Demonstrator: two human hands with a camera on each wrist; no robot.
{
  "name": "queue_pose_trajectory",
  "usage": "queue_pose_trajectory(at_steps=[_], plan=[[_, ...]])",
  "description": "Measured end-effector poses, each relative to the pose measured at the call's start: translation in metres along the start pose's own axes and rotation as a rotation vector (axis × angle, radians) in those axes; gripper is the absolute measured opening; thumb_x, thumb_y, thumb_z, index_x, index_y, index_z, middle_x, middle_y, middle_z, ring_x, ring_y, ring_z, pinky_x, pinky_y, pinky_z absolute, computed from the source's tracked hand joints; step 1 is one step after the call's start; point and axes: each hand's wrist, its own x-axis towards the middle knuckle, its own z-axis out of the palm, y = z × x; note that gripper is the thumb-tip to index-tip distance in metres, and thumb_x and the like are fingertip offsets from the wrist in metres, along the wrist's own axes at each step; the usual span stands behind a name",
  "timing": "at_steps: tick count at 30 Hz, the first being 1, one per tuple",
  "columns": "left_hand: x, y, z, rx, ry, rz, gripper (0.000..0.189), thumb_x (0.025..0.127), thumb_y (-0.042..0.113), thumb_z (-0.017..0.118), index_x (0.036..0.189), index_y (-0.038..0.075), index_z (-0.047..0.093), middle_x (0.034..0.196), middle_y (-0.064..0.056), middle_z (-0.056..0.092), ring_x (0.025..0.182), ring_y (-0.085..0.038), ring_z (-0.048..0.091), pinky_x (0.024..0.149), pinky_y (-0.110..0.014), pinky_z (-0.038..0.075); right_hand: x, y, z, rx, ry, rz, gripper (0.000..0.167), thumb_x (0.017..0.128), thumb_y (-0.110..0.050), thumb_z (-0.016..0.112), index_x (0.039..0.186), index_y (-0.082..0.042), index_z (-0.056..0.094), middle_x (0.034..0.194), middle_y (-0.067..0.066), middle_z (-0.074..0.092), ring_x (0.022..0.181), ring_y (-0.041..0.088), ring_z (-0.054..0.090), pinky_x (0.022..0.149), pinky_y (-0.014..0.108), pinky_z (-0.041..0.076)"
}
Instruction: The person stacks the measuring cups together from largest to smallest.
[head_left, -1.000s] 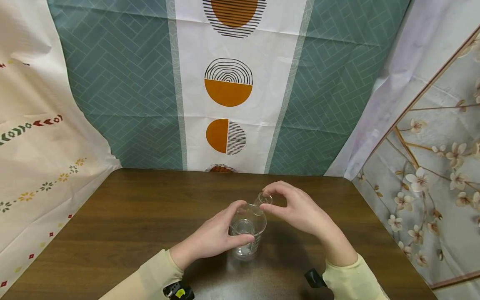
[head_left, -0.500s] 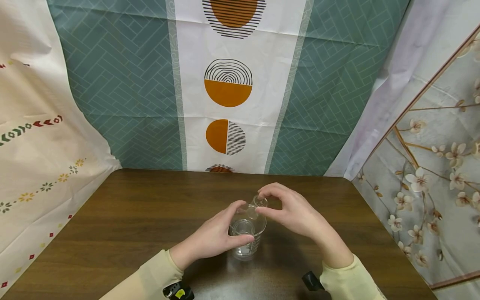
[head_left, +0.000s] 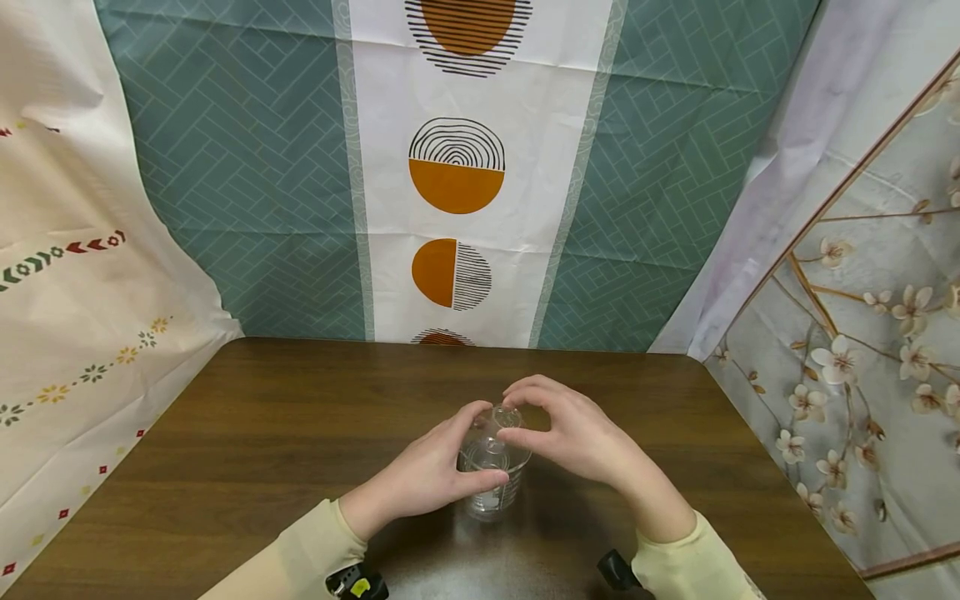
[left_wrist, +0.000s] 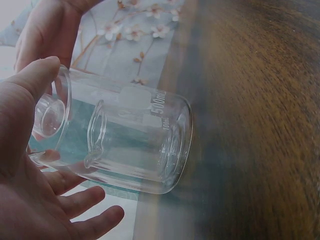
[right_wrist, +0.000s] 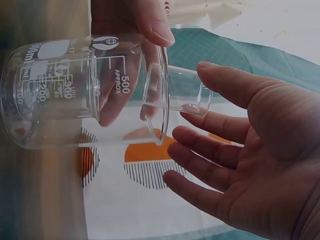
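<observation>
A large clear glass beaker [head_left: 491, 504] marked 500 stands upright on the table. My left hand [head_left: 423, 471] grips it near the rim between thumb and fingers. Inside it sits a smaller beaker [left_wrist: 132, 152], its rim below the large one's. My right hand [head_left: 577, 429] pinches a still smaller clear beaker [right_wrist: 185, 87] by its upper end, between thumb and index finger. The lower end of this small beaker is inside the large beaker's mouth, above the nested one. In the right wrist view my other right fingers are spread loosely beside it.
The brown wooden table [head_left: 300, 417] spreads around the beakers. A green and white patterned cloth [head_left: 285, 208] hangs behind its far edge. Light cloths hang at the left [head_left: 75, 350] and right [head_left: 847, 417] sides.
My right hand has moved left and slightly down, bringing the small beaker from beside the large beaker's rim into its mouth. The left hand and the large beaker have stayed put.
</observation>
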Motion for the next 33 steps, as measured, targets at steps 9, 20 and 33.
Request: queue_pose_trajectory(at_steps=[9, 20, 33], plan=[[0.000, 0.000, 0.000, 0.004, -0.001, 0.002, 0.090, 0.094, 0.072, 0.076, 0.162, 0.024, 0.041, 0.151, -0.002, 0.061, 0.136, -0.024, 0.061, 0.106, -0.058, 0.053, 0.001, -0.001, 0.009, -0.043, -0.034, -0.023, 0.031, 0.099, -0.045, 0.085, 0.120, -0.022, 0.079, 0.136, -0.011, 0.068, 0.129, 0.018, 0.063, 0.103, 0.049, 0.055], [0.000, 0.000, -0.001, -0.013, -0.017, -0.006, 0.091, 0.095, 0.073, 0.075, 0.163, 0.026, 0.040, 0.154, -0.001, 0.058, 0.138, -0.025, 0.059, 0.107, -0.059, 0.053, 0.001, -0.003, 0.016, -0.082, -0.046, -0.018, 0.028, 0.098, -0.043, 0.086, 0.117, -0.023, 0.080, 0.138, -0.007, 0.067, 0.138, 0.020, 0.056, 0.104, 0.049, 0.055], [0.000, 0.001, -0.001, -0.018, -0.019, -0.005, 0.091, 0.095, 0.071, 0.076, 0.164, 0.024, 0.040, 0.154, -0.002, 0.059, 0.140, -0.024, 0.058, 0.109, -0.060, 0.051, 0.002, -0.002, 0.025, -0.129, -0.052, -0.031, 0.026, 0.095, -0.038, 0.089, 0.113, -0.020, 0.081, 0.137, -0.001, 0.067, 0.138, 0.022, 0.054, 0.103, 0.050, 0.055]])
